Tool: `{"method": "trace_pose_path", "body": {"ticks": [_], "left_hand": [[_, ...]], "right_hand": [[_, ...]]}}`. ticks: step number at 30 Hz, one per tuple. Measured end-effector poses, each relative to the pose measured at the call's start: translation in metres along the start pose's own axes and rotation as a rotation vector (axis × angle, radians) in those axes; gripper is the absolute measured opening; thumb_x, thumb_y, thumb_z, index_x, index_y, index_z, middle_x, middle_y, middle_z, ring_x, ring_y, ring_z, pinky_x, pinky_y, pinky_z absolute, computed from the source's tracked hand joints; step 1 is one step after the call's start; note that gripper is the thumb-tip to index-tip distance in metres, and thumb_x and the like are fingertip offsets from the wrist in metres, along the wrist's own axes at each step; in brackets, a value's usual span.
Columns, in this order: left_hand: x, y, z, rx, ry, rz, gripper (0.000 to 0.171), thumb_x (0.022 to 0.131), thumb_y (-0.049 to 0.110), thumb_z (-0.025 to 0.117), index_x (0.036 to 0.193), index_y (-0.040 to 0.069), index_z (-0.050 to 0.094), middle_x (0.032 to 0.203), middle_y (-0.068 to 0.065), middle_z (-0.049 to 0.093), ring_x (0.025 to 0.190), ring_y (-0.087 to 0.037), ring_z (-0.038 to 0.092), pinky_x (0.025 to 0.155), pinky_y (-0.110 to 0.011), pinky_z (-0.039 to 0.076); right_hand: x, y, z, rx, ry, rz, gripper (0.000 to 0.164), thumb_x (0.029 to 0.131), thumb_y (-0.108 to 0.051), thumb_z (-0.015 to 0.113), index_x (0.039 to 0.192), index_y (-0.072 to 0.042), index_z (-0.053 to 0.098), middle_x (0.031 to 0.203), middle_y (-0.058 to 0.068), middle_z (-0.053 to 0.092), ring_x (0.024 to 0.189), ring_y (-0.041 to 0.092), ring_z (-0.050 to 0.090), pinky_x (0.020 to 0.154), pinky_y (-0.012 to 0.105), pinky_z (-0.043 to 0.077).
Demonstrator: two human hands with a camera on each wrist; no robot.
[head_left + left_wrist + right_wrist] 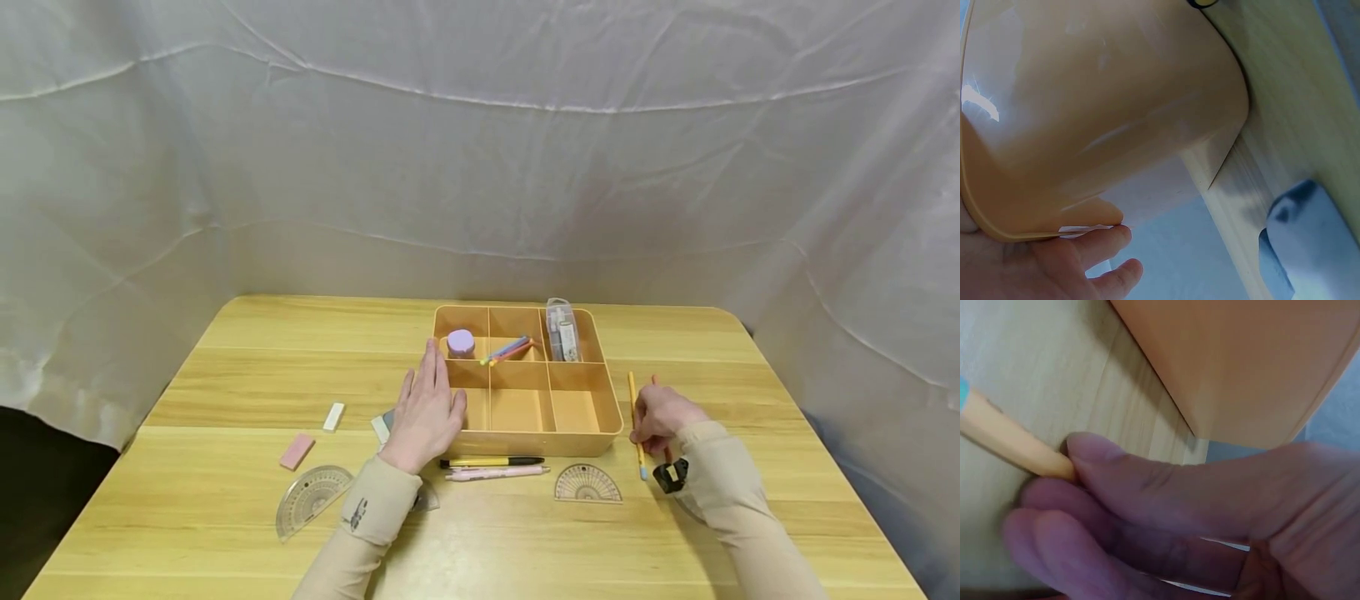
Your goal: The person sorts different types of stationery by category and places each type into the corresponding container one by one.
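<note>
Head view: my right grip (663, 417) pinches the yellow pencil (632, 397) (left grip (429, 408) straight-fingered, touching the tray (525, 442)); slackening could drop it.

In my remote head view, I look forward and down from above across the table (225, 375) and tray (532, 442), while my left and right wrist views look closely along the left hand (1047, 265) and right hand (1172, 500), respectively, the tray's outer wall being shared by both.
</note>
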State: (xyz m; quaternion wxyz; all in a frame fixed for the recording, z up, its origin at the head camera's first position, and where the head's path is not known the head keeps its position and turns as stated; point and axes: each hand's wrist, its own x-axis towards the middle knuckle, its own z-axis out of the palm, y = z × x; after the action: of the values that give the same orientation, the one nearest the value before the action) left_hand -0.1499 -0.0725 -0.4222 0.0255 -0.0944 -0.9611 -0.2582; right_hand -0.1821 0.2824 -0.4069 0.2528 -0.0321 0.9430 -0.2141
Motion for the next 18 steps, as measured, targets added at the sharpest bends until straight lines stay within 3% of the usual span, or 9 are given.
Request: {"method": "trace_pose_path", "body": {"ticks": [5,18], "left_hand": [[-0.0004,0.0002,-0.0004,0.008,-0.003,-0.002,0.069,0.105,0.028,0.042,0.156,-0.011,0.017,0.169,-0.022,0.004,0.157,-0.035,0.017,0.126,-0.058,0.017],[-0.0002,-0.0002,-0.0003,0.020,0.006,0.004,0.069,0.104,0.027,0.042,0.155,-0.012,0.018,0.169,-0.023,0.006,0.156,-0.035,0.019,0.126,-0.058,0.018]], "right_hand": [[0.0038,-0.0021,0.0003,-0.028,0.068,0.010,0.020,0.077,0.000,0.082,0.073,-0.001,0.062,0.067,0.009,0.069,0.058,0.016,0.067,0.056,0.027,0.054],[0.0078,-0.0042,-0.0031,-0.034,0.086,0.065,0.026,0.078,-0.005,0.084,0.082,0.003,0.060,0.078,0.015,0.068,0.062,0.017,0.068,0.061,0.029,0.056]]}}
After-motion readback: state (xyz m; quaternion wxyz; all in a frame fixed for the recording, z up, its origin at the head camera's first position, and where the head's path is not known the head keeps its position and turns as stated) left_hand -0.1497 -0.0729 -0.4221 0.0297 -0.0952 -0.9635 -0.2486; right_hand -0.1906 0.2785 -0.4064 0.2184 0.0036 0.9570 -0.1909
